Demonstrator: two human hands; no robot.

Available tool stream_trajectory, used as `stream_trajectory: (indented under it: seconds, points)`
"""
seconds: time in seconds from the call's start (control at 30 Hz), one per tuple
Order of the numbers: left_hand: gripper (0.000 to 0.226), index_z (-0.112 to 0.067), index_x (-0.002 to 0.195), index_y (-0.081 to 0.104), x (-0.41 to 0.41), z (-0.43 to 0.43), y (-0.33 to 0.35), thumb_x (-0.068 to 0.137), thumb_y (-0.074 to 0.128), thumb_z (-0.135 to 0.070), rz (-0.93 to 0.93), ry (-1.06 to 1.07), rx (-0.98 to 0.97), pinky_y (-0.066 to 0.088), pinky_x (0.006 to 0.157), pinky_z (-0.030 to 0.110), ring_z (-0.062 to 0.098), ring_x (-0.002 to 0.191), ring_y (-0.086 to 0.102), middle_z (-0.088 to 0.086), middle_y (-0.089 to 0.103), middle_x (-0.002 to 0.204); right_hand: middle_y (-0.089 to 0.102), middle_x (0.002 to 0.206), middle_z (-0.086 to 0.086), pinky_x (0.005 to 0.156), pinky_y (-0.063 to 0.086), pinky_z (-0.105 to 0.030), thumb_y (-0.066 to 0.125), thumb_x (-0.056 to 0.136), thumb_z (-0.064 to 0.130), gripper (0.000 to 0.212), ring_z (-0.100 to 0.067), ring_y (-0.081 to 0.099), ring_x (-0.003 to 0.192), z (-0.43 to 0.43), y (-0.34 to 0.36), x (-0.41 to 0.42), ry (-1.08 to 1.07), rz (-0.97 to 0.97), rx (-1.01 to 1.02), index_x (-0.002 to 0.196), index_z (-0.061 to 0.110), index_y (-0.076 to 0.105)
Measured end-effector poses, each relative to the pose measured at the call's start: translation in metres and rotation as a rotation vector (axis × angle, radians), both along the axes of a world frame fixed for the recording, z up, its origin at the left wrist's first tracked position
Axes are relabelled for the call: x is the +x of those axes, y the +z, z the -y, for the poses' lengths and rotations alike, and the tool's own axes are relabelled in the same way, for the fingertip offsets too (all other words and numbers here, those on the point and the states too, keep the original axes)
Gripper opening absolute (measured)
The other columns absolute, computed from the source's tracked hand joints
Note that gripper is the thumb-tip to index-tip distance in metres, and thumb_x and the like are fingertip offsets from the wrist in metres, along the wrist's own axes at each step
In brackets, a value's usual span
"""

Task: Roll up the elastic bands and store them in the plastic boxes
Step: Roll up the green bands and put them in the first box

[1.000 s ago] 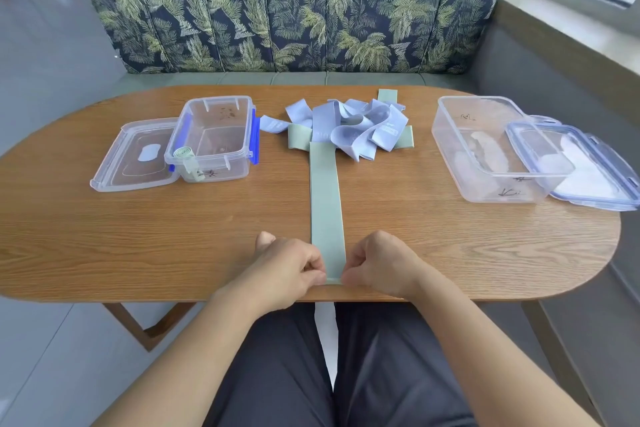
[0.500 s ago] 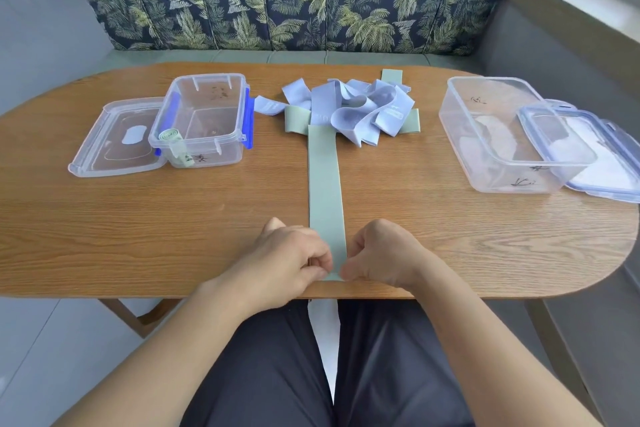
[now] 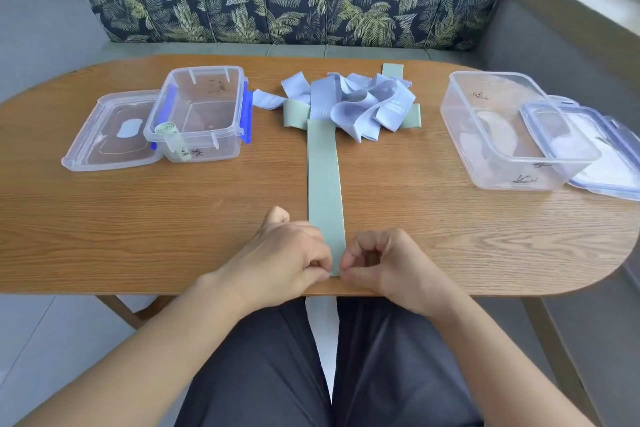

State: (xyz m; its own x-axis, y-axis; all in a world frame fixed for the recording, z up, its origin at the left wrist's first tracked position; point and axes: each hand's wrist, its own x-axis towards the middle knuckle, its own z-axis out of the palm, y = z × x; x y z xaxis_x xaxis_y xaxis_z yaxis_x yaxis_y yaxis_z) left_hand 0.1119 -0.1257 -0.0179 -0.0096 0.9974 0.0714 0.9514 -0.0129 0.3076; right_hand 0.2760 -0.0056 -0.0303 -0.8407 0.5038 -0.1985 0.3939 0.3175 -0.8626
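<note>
A green band [image 3: 325,180] lies flat down the middle of the table [image 3: 138,218], its near end pinched between the left hand [image 3: 287,253] and right hand [image 3: 384,263], fingers closed on it; rolling appears barely begun. One green roll [image 3: 169,135] sits in the left box [image 3: 197,114]. The right box [image 3: 502,128] looks empty. A heap of blue bands [image 3: 356,104] awaits.

A long green band [image 3: 325,184] lies flat, its near end at the table edge. Blue bands [image 3: 360,104] sit in a messy pile. The left box [image 3: 199,114] holds one rolled band [image 3: 166,129]. The right box [image 3: 502,128] is open.
</note>
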Motion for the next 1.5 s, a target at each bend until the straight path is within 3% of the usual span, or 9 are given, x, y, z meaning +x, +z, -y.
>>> stream_trajectory:
  seconds: [0.17,0.43,0.57,0.7,0.8,0.97,1.17,1.4,1.5]
  points:
    - [0.011,-0.03,0.078,0.068,0.0,0.002,-0.003,0.087,0.065,-0.035,0.009,0.014,0.025,0.017,0.081,0.029,-0.002,0.078,0.043,-0.02,0.05,0.071,0.057,0.07,0.024,0.065,0.043,-0.023,0.081,0.073,0.018,0.018,-0.002,0.05,0.063,0.003,-0.008,0.002,0.01,-0.051,0.209,0.075,0.032,0.069]
    - [0.01,-0.03,0.078,0.07,0.0,0.004,-0.006,0.086,0.066,-0.037,0.039,0.036,0.053,0.02,0.083,0.031,-0.001,0.078,0.042,-0.014,0.055,0.076,0.055,0.072,0.024,0.062,0.038,-0.014,0.078,0.077,0.019,0.01,0.0,0.052,0.066,0.007,-0.006,0.002,-0.004,-0.041,0.342,0.075,0.026,0.071]
    - [0.013,-0.03,0.08,0.07,-0.002,0.005,-0.008,0.088,0.064,-0.038,0.067,0.055,0.045,0.021,0.086,0.032,0.0,0.08,0.044,-0.015,0.058,0.076,0.053,0.069,0.018,0.064,0.043,-0.021,0.072,0.082,0.022,0.005,-0.002,0.051,0.068,0.008,-0.003,0.0,0.021,-0.01,0.382,0.077,0.024,0.071]
    - [0.014,-0.03,0.084,0.072,-0.005,0.004,-0.007,0.091,0.063,-0.039,0.088,0.086,0.017,0.019,0.092,0.032,-0.001,0.086,0.046,-0.018,0.062,0.076,0.061,0.07,0.013,0.065,0.048,-0.028,0.07,0.081,0.023,0.009,-0.004,0.052,0.065,0.006,0.003,-0.005,-0.005,0.054,0.32,0.073,0.025,0.07]
    - [0.013,-0.034,0.079,0.069,-0.006,0.002,-0.007,0.089,0.065,-0.042,0.156,0.157,-0.004,0.018,0.094,0.029,0.0,0.094,0.043,-0.02,0.058,0.072,0.067,0.068,0.005,0.06,0.046,-0.025,0.072,0.078,0.022,0.008,-0.005,0.052,0.059,0.004,0.009,-0.012,-0.069,0.129,0.193,0.071,0.02,0.073]
    - [0.019,-0.053,0.066,0.055,-0.01,-0.003,-0.014,0.083,0.061,-0.055,0.173,0.23,-0.092,0.019,0.087,0.025,0.019,0.102,0.047,-0.018,0.058,0.079,0.052,0.053,0.008,0.051,0.038,-0.022,0.078,0.072,0.02,0.015,-0.008,0.045,0.053,-0.001,0.02,-0.023,-0.127,0.274,0.048,0.061,0.018,0.068]
    - [0.015,-0.028,0.08,0.071,-0.005,-0.004,-0.008,0.09,0.064,-0.038,0.089,0.111,0.015,0.016,0.086,0.028,0.003,0.093,0.044,-0.014,0.063,0.078,0.048,0.044,0.01,0.048,0.036,-0.023,0.082,0.068,0.016,0.02,-0.01,0.042,0.046,-0.005,0.023,-0.028,-0.164,0.329,-0.033,0.058,0.015,0.065]
    - [0.009,-0.026,0.081,0.066,-0.008,-0.001,-0.012,0.088,0.065,-0.032,0.152,0.059,0.106,0.027,0.088,0.023,0.0,0.077,0.047,-0.022,0.051,0.067,0.05,0.043,0.006,0.048,0.036,-0.024,0.082,0.066,0.013,0.018,-0.012,0.043,0.044,-0.008,0.023,-0.029,-0.156,0.335,-0.083,0.061,0.013,0.065]
    - [0.01,-0.03,0.084,0.064,-0.008,0.0,-0.012,0.089,0.056,-0.034,0.083,0.02,0.126,0.026,0.086,0.026,0.003,0.078,0.05,-0.019,0.057,0.074,0.053,0.046,0.004,0.045,0.037,-0.022,0.083,0.066,0.01,0.021,-0.012,0.046,0.041,-0.01,0.022,-0.027,-0.188,0.295,-0.127,0.059,0.012,0.063]
